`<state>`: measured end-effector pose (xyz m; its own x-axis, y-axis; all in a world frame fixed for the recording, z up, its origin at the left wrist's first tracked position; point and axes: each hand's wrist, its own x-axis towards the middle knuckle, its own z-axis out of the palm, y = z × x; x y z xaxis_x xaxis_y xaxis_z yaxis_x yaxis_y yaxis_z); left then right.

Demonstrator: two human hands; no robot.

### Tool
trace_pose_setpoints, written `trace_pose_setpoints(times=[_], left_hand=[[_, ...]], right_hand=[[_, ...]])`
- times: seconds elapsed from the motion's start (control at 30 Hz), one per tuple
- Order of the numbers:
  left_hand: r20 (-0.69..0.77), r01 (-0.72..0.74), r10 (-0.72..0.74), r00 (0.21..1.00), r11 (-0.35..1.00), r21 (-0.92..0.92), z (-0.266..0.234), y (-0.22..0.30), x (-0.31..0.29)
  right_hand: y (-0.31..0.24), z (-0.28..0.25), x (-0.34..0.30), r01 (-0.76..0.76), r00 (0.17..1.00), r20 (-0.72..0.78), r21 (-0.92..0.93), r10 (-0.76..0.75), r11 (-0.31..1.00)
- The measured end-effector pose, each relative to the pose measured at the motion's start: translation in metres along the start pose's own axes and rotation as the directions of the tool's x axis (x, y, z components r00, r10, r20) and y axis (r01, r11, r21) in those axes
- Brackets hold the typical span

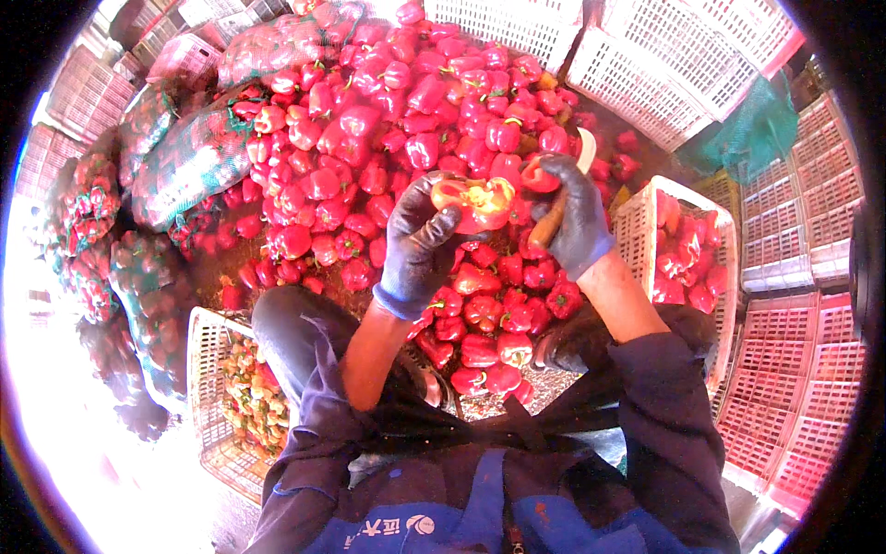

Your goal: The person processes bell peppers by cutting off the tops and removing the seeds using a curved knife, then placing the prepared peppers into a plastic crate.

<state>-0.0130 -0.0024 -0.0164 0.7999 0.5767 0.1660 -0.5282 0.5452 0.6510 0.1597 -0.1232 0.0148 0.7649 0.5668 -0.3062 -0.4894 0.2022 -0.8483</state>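
Observation:
A cut red bell pepper [475, 205], its pale orange inside showing, is in my gloved left hand [415, 242], fingers closed on its left side. My gloved right hand [578, 217] grips a knife with a pale curved blade [587, 150] and a brownish handle [548, 223]. The same hand also pinches a red pepper piece [539, 175] between thumb and fingers. Both hands are close together above a large heap of whole red bell peppers [397, 138], which spreads ahead of me and down between my legs.
By my left knee stands a crate [209, 397] of greenish stems and cores. On my right, a white crate [637, 220] contains red pepper pieces. Filled mesh sacks [189, 166] line the left side. Stacked plastic crates [637, 88] stand at the far right, beside green netting [752, 134].

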Motion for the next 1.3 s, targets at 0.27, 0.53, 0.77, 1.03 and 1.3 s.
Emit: trace_pose_setpoints(times=[0.27, 0.53, 0.77, 1.03, 1.3], left_hand=[[0.069, -0.069, 0.065, 0.996, 0.996, 0.05, 0.009, 0.01, 0.006], [-0.023, 0.037, -0.032, 0.999, 0.966, 0.255, -0.005, 0.007, 0.002], [0.054, -0.044, 0.023, 0.998, 0.909, 0.416, 0.003, 0.007, -0.001], [-0.022, 0.359, -0.359, 0.933, 0.928, 0.101, 0.016, 0.001, 0.0], [0.135, -0.03, -0.049, 0.99, 0.849, 0.527, 0.037, -0.001, 0.015]], right_hand=[[-0.019, 0.011, -0.041, 0.139, 0.952, 0.3, -0.269, -0.054, 0.953], [0.0, 0.013, -0.029, 0.684, 0.691, 0.65, -0.449, -0.315, 0.574], [0.008, 0.01, -0.031, 0.738, 0.674, 0.619, -0.533, -0.404, 0.414], [-0.014, 0.009, -0.033, 0.83, 0.507, 0.696, -0.552, -0.509, 0.073], [-0.026, -0.013, -0.031, 0.704, 0.703, 0.566, -0.47, -0.431, 0.532]])
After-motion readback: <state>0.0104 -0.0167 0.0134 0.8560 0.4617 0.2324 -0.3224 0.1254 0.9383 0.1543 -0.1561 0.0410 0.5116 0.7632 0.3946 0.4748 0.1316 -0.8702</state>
